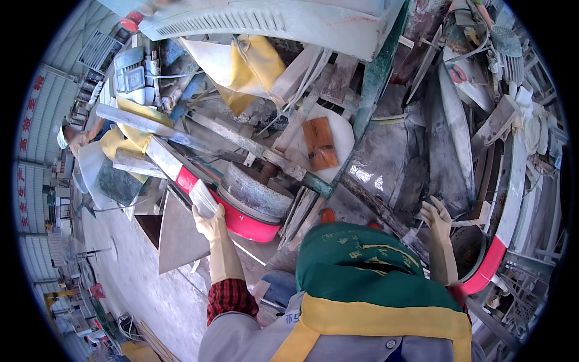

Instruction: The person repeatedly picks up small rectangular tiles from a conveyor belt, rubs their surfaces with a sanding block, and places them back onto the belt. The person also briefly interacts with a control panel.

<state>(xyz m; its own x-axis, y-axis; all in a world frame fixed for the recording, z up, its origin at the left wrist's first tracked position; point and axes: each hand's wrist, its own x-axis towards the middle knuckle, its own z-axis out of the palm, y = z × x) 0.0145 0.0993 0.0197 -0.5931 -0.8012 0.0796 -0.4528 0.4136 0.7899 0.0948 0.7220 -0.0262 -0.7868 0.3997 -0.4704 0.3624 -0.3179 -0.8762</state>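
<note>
Both my hands wear cream rubber gloves. On the left, my left hand (210, 225) grips a white section of a red-and-white banded rim (248, 228), thumb and fingers on either side of it. Just behind that rim sits a thick grey round wheel or drum (253, 190) on a rusty shaft. My right hand (438, 218) is raised at the right with its fingers apart, holding nothing visible. It is nearest the lower end of a dark grey, wet-looking sheet or trough (443, 151). A dark round opening (469, 244) lies beside my right wrist.
A brown wooden block (320, 143) rests on a white plate between green beams. Yellow-and-white sheets (256, 66) hang below a pale machine housing (271, 24). A red-and-white curved rim (485, 268) bounds the right side. Another person (75, 137) is at far left.
</note>
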